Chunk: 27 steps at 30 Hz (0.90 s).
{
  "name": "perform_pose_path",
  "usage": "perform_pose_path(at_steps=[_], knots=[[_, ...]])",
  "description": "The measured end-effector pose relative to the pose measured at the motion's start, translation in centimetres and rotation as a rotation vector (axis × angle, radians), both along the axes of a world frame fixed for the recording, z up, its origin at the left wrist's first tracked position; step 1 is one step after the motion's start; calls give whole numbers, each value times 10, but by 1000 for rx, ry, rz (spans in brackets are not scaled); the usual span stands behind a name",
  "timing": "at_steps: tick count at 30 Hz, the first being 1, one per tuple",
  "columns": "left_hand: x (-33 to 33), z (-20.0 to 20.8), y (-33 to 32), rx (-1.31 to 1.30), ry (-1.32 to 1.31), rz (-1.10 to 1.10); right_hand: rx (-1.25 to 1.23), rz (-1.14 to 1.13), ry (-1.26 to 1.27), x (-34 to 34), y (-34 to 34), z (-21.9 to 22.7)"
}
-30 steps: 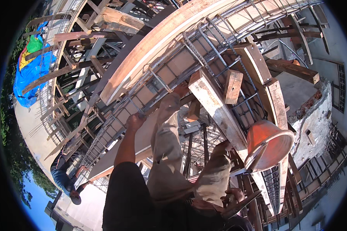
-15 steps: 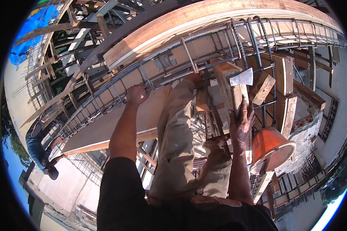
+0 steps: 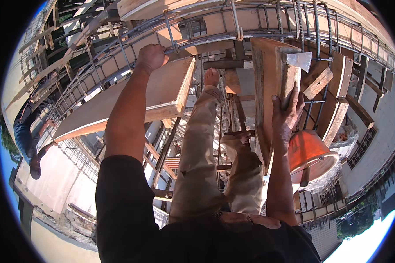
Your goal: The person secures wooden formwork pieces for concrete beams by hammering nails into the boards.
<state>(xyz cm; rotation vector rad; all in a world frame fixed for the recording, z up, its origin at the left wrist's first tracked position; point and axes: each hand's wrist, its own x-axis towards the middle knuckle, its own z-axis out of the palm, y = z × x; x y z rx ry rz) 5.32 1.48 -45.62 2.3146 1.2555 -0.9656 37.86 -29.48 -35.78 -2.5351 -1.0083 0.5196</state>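
My left hand [image 3: 152, 58] is closed in a fist where the upper edge of a plywood panel [image 3: 131, 94] meets the rebar cage [image 3: 202, 41]. Which of the two its fingers grip is hidden. On the right, my right hand [image 3: 287, 111] grips the edge of an upright wooden formwork panel [image 3: 267, 83], thumb on one side and fingers on the other. A flared metal axe head [image 3: 299, 60] juts out at the top of that panel, above the fingers; I cannot make out its handle. Beside the right wrist is an orange bucket [image 3: 310, 151].
My bare foot [image 3: 211, 78] is between the panels, above open gaps and timber props [image 3: 164, 151]. A short wood block [image 3: 318, 83] slants beside vertical rebars [image 3: 317, 30]. At far left, another person [image 3: 26, 131] bends by the plywood panel's far end.
The view has shifted, bringing the rebar cage higher and the plywood panel's near end into sight. My right fingers have curled more around the upright panel. My left hand stays at the plywood's upper edge.
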Motion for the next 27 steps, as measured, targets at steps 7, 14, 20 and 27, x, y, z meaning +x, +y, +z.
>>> perform_pose_path(at_steps=[7, 14, 20, 27], knots=[[-3, -1, -1, 21, 22, -57, -22, -22, -6, -5, 3, 7], [-12, -8, -1, 43, -136, -29, -11, -29, 43, -3, 5, 7], [-4, -9, -1, 19, -92, 3, 21, -13, 10, -2, 0, 5], [-2, -2, -6, 77, -189, 23, 53, -65, -7, -7, 1, -1]])
